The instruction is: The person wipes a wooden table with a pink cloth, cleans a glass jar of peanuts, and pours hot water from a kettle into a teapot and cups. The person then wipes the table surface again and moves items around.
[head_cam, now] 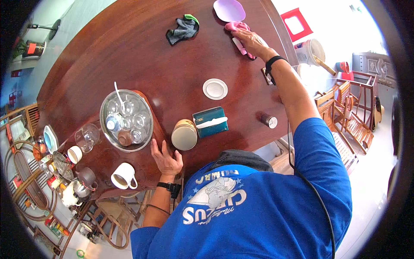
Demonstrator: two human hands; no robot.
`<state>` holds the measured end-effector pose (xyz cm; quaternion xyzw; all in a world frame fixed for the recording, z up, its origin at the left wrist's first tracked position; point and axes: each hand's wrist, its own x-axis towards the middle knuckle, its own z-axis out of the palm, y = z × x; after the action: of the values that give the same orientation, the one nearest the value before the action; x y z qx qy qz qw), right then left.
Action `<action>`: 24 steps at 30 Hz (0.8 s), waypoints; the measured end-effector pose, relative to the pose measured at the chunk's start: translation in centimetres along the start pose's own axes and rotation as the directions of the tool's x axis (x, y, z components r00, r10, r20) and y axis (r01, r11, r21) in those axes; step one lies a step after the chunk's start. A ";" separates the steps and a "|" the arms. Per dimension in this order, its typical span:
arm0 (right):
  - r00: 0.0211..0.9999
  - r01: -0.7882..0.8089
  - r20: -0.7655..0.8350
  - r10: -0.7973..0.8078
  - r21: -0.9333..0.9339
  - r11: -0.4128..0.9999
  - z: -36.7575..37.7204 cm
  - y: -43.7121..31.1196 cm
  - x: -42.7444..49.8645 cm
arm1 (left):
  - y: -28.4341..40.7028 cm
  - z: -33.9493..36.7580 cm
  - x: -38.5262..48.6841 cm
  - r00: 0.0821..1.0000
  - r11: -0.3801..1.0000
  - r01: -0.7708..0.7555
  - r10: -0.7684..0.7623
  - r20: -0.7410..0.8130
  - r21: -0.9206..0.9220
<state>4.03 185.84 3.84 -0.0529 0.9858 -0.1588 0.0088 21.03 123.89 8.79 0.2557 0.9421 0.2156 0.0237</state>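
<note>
My right hand [250, 42] reaches to the far right of the dark wooden table [155, 64] and presses on a pink cloth [237, 26]. A pale pink piece [239, 46] shows beside the palm; I cannot tell whether it belongs to the cloth. Just beyond lies a lilac plastic dish [229, 10]. My left hand [167, 159] rests fingers apart on the tabletop, holding nothing, between a round metal tray [147, 136] of glass cups and a lidded canister [184, 137]. A teal tissue pack [210, 122] touches or nearly touches the canister.
A grey cloth with green trim [183, 29] lies at the far side. Nearer are a small white plate [215, 89], a small dark jar [269, 120], a white mug [124, 175] and a glass pitcher [87, 137]. Folding wooden chairs [347, 110] stand right of the table.
</note>
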 end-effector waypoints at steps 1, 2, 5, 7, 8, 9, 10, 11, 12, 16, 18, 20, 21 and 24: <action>0.997 -0.083 -0.011 0.083 -0.072 0.994 0.3 0.3 -0.4 | 0.0 0.0 -0.1 1.000 1.000 0.014 -0.014 0.016 0.002; 0.974 -0.225 -0.014 0.225 -0.148 0.963 0.4 0.7 -1.2 | 0.1 -0.1 -0.2 1.000 1.000 0.011 -0.011 0.015 0.008; 0.856 -0.506 -0.069 0.512 -0.315 0.803 0.8 1.4 -2.5 | 0.0 0.0 -0.1 0.999 0.999 0.031 -0.032 0.029 0.028; 0.785 -0.588 -0.044 0.617 -0.365 0.722 1.3 1.1 -3.3 | 0.0 0.1 -0.1 1.000 1.000 0.010 -0.009 -0.008 0.023; 0.726 -0.662 -0.072 0.684 -0.345 0.666 1.8 0.7 -3.3 | 0.0 0.1 0.0 1.000 1.000 0.006 -0.006 -0.019 0.018; 0.773 -0.560 0.037 0.633 -0.428 0.709 1.7 0.4 -3.9 | 0.0 0.2 0.0 1.000 1.000 0.009 -0.008 -0.022 0.019; 0.763 -0.535 0.081 0.641 -0.478 0.697 2.1 -0.1 -3.8 | 0.1 0.2 0.0 1.000 1.000 0.008 -0.008 -0.026 0.019; 0.757 -0.504 0.101 0.645 -0.538 0.676 2.2 -0.7 -4.0 | 0.1 0.1 0.0 1.000 1.000 0.007 -0.007 -0.025 0.016; 0.753 -0.490 0.108 0.648 -0.565 0.664 2.5 -1.4 -4.1 | 0.1 0.1 0.0 1.000 1.000 0.007 -0.007 -0.019 0.011; 0.768 -0.522 -0.015 0.641 -0.593 0.612 4.2 -4.8 -5.5 | 0.2 0.1 -0.1 1.000 1.000 -0.004 0.004 -0.029 0.012; 0.828 -0.385 0.058 0.558 -0.665 0.640 4.8 -6.5 -6.6 | 0.2 0.1 0.0 0.999 1.000 -0.012 0.013 -0.044 0.013; 0.904 -0.291 0.067 0.423 -0.627 0.722 5.3 -8.4 -7.9 | 0.2 0.1 0.0 0.999 1.000 -0.018 0.019 -0.047 0.018; 0.936 -0.214 0.095 0.338 -0.609 0.763 5.5 -9.2 -8.7 | 0.2 0.0 0.0 0.999 1.000 -0.016 0.017 -0.045 0.020; 0.898 -0.430 -0.067 0.435 -0.351 0.832 4.4 -9.0 -9.8 | 0.2 0.0 0.0 0.999 0.999 -0.020 0.021 -0.045 0.027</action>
<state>14.81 177.05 2.47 0.1693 0.9842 0.0292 0.0422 21.17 124.06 8.85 0.2605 0.9426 0.2088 -0.0032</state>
